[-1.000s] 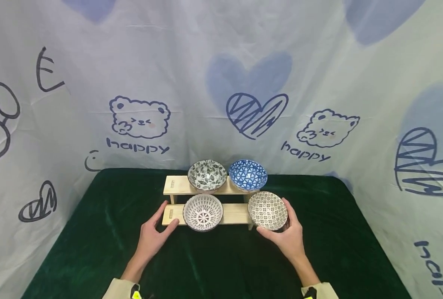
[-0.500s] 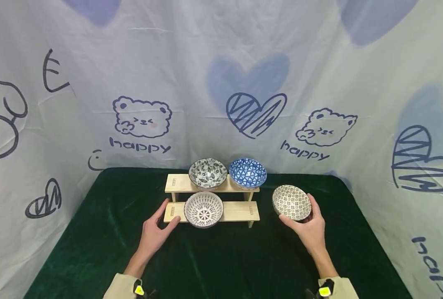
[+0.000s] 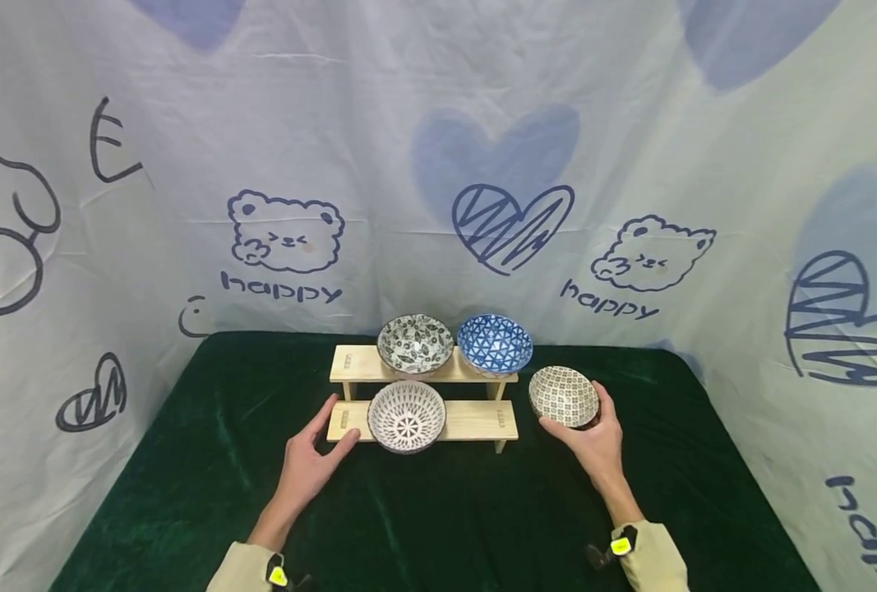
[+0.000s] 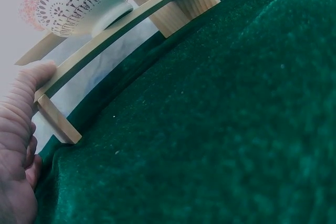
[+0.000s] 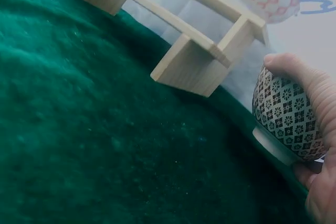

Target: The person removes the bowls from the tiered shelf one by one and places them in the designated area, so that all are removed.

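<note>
Right of two-tier pale wooden rack (image 3: 477, 420), our right hand (image 3: 599, 446) is pinching cream-and-brown patterned round ceramic bowl (image 3: 562, 396); left hand (image 3: 306, 462) is gripping rack's left end. We're apparently transferring bowl; next move probably calling for steady, level control.

Through the head view I see a dark green, velvety cloth (image 3: 445, 526) covering the work surface, its nap marked by paler streaks. On it rests a stepped stand (image 5: 191, 72) of pale wood, in which I distinguish a raised rear shelf (image 3: 355, 363) and a lower front shelf (image 3: 482, 421). The rear shelf bears a leaf-patterned bowl (image 3: 415, 345) and, right of it, a blue bowl (image 3: 495, 344); the front shelf, one white bowl (image 3: 407, 416) with dark radial marks.
</note>
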The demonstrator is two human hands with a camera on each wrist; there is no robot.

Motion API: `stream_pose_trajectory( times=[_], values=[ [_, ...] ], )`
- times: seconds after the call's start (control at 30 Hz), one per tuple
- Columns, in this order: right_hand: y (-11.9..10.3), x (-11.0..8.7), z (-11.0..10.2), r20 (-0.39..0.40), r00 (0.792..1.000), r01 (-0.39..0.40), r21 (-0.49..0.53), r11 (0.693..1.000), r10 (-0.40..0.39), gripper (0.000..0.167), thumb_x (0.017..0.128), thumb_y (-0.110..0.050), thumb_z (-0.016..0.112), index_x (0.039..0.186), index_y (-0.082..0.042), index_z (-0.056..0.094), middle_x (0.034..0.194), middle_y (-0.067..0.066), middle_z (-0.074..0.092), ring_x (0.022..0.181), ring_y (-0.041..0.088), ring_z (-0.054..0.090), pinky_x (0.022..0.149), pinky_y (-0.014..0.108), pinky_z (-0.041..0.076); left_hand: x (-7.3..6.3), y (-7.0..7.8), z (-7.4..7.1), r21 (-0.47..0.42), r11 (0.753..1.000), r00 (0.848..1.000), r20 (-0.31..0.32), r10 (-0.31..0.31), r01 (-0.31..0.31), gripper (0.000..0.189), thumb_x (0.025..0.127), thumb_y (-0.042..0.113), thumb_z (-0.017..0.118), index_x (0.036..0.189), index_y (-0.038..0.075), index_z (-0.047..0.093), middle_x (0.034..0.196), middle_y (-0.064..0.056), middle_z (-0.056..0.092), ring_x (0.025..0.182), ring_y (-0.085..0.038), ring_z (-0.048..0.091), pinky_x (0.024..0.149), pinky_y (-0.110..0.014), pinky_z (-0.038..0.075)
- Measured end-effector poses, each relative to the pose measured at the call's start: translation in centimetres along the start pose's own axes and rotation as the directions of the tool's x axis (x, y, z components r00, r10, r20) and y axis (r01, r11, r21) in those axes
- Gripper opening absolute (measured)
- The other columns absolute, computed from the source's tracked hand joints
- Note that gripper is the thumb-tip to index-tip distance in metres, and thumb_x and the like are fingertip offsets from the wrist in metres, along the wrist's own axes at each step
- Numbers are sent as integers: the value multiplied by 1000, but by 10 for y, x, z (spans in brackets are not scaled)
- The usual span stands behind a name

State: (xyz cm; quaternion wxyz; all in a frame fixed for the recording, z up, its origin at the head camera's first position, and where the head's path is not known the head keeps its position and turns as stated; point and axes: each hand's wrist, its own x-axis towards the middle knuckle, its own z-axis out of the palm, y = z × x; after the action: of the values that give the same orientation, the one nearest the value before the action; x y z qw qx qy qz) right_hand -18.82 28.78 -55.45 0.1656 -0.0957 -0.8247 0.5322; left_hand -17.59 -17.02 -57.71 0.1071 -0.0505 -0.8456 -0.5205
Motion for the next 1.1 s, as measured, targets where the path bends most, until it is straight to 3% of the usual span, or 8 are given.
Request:
stream_pose_trajectory(
  times=[0.53,1.1],
  values=[
    [10,23,19,-45,998,-32,-12,999,32,111,78,-33,94,163,-11,27,165,18,36,148,39,38,122,59,33,0,1,0,-6,1000,1000,3,-4,4,79,95,41,78,161,15,42,162,-9,45,150,-35,42,118,-61,37],
    [17,23,27,3,1000,-4,45,999,4,117,81,-32,92,167,-12,16,169,18,26,153,38,32,123,57,31,0,1,0,-2,1000,1000,5,-5,5,79,95,39,78,161,15,42,161,-9,47,149,-34,44,118,-61,37]
  ],
)
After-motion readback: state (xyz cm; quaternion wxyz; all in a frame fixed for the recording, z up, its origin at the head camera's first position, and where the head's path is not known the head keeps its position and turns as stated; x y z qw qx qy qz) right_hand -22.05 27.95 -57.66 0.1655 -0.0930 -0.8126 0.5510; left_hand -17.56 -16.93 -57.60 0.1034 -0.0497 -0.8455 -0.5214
